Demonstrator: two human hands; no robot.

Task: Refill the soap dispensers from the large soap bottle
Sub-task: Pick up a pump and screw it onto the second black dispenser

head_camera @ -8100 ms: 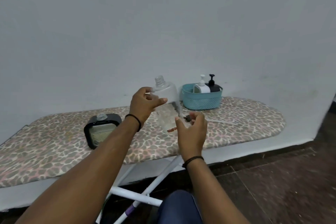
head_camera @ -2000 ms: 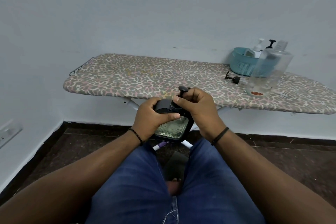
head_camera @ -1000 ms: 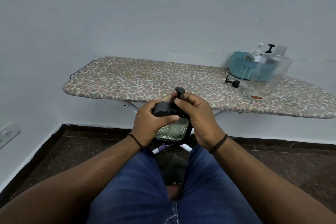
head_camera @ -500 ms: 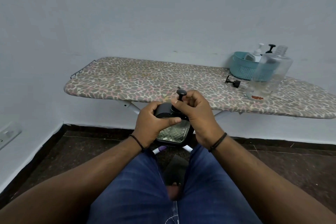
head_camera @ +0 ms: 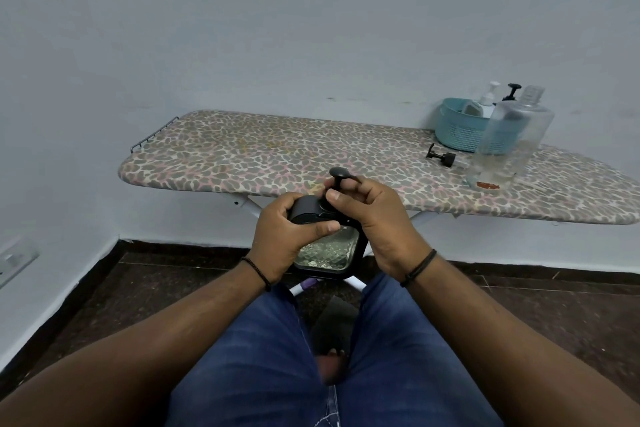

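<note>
Gripping the black dispenser (head_camera: 327,246) body in my left hand (head_camera: 282,239), I pinch its upright pump head (head_camera: 337,180) with my right hand (head_camera: 375,218), directly above.

The square black dispenser (head_camera: 325,246) looks matt plastic, with a glossy, diamond-textured clear window; the large clear soap bottle (head_camera: 509,139) is smooth, shiny transparent plastic; the teal round basket (head_camera: 457,130) is perforated plastic; the leopard-print ironing board (head_camera: 277,156) wears a soft matt cloth cover over white-painted metal legs; the dark floor (head_camera: 519,291) seems polished stone.
</note>
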